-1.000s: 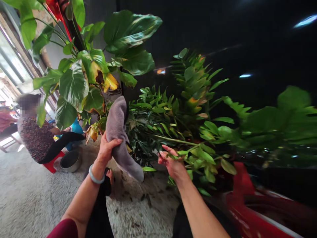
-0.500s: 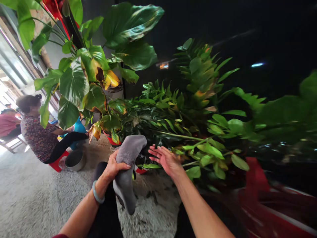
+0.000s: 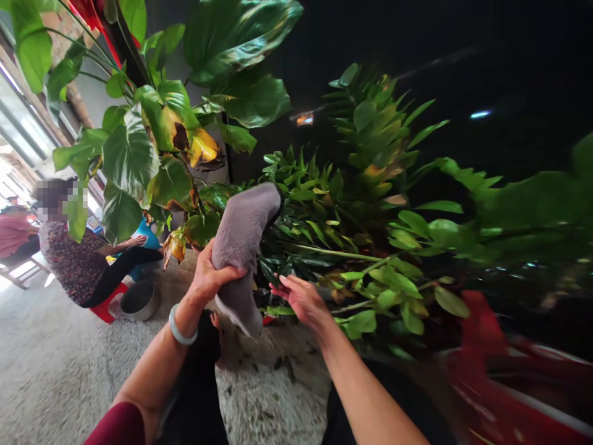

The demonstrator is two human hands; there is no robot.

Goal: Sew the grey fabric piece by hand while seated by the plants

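Observation:
My left hand (image 3: 207, 278) is closed around the middle of a grey fuzzy sock (image 3: 245, 225), the thumb lying across its front. The sock is held upright, its upper end bent to the right with a dark edge there, its lower end hanging above the floor. My right hand (image 3: 301, 300) is to the right of the sock, apart from it, with fingers partly bent and loosely parted. I see nothing held in it. Dark green leaves are just behind its fingertips. A pale bangle (image 3: 181, 327) circles my left wrist.
Large potted plants (image 3: 171, 133) with some yellowed leaves rise ahead, and leafy stems (image 3: 375, 275) spread to the right. A blurred red object (image 3: 491, 346) stands at the lower right. At left, a person (image 3: 69, 259) sits on a red stool (image 3: 109, 304) beside a grey basin (image 3: 139, 301).
My left hand has lifted the sock and turned it, so its upper end is higher and its dark edge shows. My right hand has drawn slightly left, fingers more bent.

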